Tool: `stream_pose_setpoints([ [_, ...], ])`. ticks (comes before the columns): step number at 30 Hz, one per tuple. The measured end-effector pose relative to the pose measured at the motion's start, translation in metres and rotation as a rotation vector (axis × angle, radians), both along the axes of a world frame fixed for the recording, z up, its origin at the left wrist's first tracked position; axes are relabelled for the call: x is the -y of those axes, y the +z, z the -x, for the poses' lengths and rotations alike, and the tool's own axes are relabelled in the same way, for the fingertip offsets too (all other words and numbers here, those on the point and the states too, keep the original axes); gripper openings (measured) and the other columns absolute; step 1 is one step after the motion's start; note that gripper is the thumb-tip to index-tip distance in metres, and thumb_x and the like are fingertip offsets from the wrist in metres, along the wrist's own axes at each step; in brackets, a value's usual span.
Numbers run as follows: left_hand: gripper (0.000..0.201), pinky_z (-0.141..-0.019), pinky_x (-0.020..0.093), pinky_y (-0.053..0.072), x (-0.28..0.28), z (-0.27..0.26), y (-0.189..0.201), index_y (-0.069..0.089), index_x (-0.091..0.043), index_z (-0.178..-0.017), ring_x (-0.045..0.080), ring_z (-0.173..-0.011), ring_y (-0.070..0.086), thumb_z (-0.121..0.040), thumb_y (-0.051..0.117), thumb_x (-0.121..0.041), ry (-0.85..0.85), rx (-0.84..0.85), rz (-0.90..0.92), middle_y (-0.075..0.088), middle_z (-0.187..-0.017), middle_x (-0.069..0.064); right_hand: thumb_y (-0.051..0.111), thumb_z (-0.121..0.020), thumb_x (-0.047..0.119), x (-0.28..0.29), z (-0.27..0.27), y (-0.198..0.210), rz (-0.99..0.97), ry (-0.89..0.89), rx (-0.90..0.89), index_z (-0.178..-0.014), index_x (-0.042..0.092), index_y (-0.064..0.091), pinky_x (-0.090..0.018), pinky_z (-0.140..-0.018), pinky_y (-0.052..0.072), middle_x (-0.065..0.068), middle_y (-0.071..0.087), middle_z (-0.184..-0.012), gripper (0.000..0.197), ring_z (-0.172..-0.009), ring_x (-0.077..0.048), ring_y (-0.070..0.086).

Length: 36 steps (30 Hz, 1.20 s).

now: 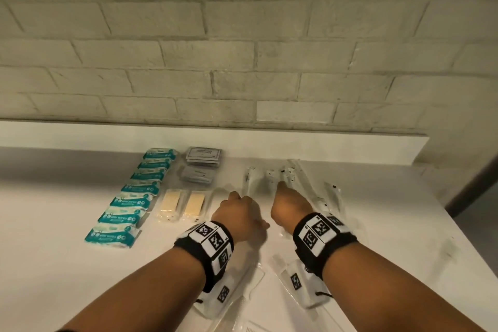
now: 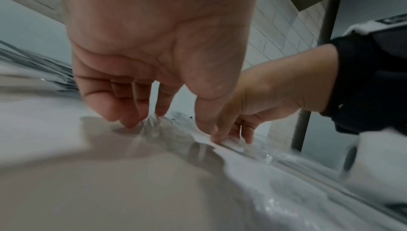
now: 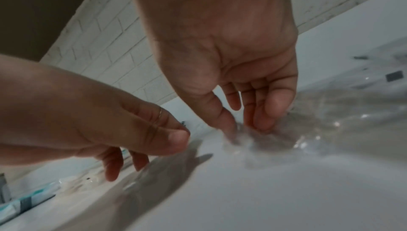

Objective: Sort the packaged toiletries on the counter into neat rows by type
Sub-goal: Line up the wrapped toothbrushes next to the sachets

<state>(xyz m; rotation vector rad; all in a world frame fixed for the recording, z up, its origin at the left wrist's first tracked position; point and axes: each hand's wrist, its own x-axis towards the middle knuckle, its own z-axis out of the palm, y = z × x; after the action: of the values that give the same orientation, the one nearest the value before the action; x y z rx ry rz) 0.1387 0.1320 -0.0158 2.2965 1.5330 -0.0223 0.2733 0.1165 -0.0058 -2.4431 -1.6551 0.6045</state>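
While relaxed fingers (image 2: 130,113) of both hands touch them, clear packets (image 1: 269,183) point wallward.

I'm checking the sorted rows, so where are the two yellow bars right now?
In the head view the two yellow bars lie side by side left of centre, between the teal packet row and the left hand.

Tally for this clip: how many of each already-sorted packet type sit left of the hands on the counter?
Teal-and-white packets: 7, in one row.
Yellow bars in clear wrap: 2, side by side.
Grey sachet stacks: 2; sachets per stack cannot be told.
Total: 11, leaving out the clear-wrapped items under the hands, too transparent to count.
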Motion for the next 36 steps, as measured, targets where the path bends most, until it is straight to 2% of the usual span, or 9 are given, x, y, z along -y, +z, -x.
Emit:
stream_pose_setpoints([
  [2, 0.073, -0.096, 0.038, 0.047, 0.004, -0.002, 0.0, 0.037, -0.013, -0.135, 0.034, -0.116, 0.051, -0.077, 0.066, -0.047, 0.05, -0.013, -0.004, 0.04, -0.129, 0.013, 0.049, -0.087, 0.004, 0.0, -0.001, 0.002, -0.006, -0.017, -0.012, -0.135, 0.006, 0.034, -0.035, -0.081, 0.051, -0.013, 0.062, -0.115, 0.051, -0.104, -0.03, 0.063],
  [5, 0.052, -0.091, 0.038, 0.05, 0.001, -0.002, -0.003, 0.037, -0.007, -0.132, 0.033, -0.107, 0.057, -0.086, 0.057, -0.02, 0.109, 0.009, -0.043, 0.046, -0.125, 0.015, 0.044, -0.088, 0.001, 0.0, -0.005, 0.008, -0.006, -0.014, -0.063, -0.136, 0.003, 0.034, -0.036, -0.081, 0.049, -0.017, 0.061, -0.118, 0.049, -0.105, -0.033, 0.062],
  [9, 0.049, -0.083, 0.032, 0.053, -0.01, 0.002, 0.005, 0.037, -0.007, -0.136, 0.029, -0.105, 0.062, -0.088, 0.049, -0.005, 0.153, 0.149, 0.074, 0.059, -0.12, 0.016, 0.032, -0.091, 0.0, 0.001, -0.018, 0.009, 0.03, -0.024, -0.146, -0.133, 0.007, 0.039, -0.03, -0.051, 0.044, -0.018, 0.06, -0.1, 0.043, -0.073, -0.031, 0.061],
  [13, 0.044, -0.096, 0.031, 0.046, -0.017, 0.015, 0.01, 0.05, -0.01, -0.13, 0.026, -0.115, 0.057, -0.094, 0.05, -0.034, 0.162, 0.057, 0.062, 0.056, -0.129, 0.01, 0.036, -0.093, 0.001, 0.01, -0.023, 0.02, -0.005, 0.046, 0.023, -0.136, 0.006, 0.044, -0.033, -0.085, 0.049, -0.013, 0.057, -0.124, 0.044, -0.11, -0.03, 0.058],
  [15, 0.045, -0.098, 0.03, 0.042, -0.016, 0.02, 0.012, 0.047, -0.017, -0.135, 0.024, -0.119, 0.053, -0.094, 0.05, -0.034, 0.094, 0.023, -0.025, 0.051, -0.134, 0.009, 0.038, -0.094, 0.003, 0.014, -0.017, 0.019, -0.054, 0.161, 0.064, -0.135, 0.009, 0.048, -0.033, -0.098, 0.046, -0.011, 0.054, -0.132, 0.042, -0.119, -0.028, 0.054],
  [20, 0.041, -0.1, 0.032, 0.045, -0.005, 0.017, 0.007, 0.054, -0.017, -0.132, 0.025, -0.114, 0.057, -0.092, 0.051, -0.011, -0.215, -0.066, -0.062, 0.046, -0.134, 0.008, 0.058, -0.09, 0.021, 0.012, 0.007, -0.001, 0.047, 0.317, 0.077, -0.121, 0.01, 0.058, -0.029, -0.088, 0.047, -0.009, 0.059, -0.12, 0.033, -0.109, -0.025, 0.059],
  [31, 0.04, -0.09, 0.042, 0.05, -0.043, 0.017, -0.008, 0.056, -0.013, -0.125, 0.032, -0.107, 0.058, -0.089, 0.041, -0.024, -0.101, -0.134, -0.154, 0.052, -0.128, 0.011, 0.045, -0.089, 0.03, -0.044, 0.03, -0.009, 0.033, 0.359, -0.04, -0.118, 0.012, 0.055, -0.04, -0.092, 0.05, -0.01, 0.063, -0.115, 0.035, -0.103, -0.032, 0.062],
  [34, 0.062, -0.099, 0.038, 0.044, -0.055, 0.016, -0.018, 0.052, -0.012, -0.128, 0.03, -0.119, 0.05, -0.077, 0.021, -0.03, -0.112, -0.155, -0.158, 0.053, -0.13, 0.01, 0.043, -0.093, 0.027, -0.05, 0.027, -0.008, 0.023, 0.415, -0.02, -0.128, 0.01, 0.05, -0.037, -0.097, 0.047, -0.011, 0.059, -0.127, 0.04, -0.111, -0.03, 0.059],
  [36, 0.058, -0.109, 0.036, 0.035, -0.056, 0.013, -0.015, 0.045, -0.007, -0.135, 0.029, -0.131, 0.041, -0.083, 0.028, -0.027, -0.114, -0.139, -0.154, 0.045, -0.14, 0.013, 0.046, -0.094, 0.021, -0.047, 0.017, -0.005, -0.026, 0.389, 0.007, -0.136, 0.012, 0.045, -0.034, -0.101, 0.043, -0.008, 0.054, -0.135, 0.044, -0.119, -0.028, 0.055],
])
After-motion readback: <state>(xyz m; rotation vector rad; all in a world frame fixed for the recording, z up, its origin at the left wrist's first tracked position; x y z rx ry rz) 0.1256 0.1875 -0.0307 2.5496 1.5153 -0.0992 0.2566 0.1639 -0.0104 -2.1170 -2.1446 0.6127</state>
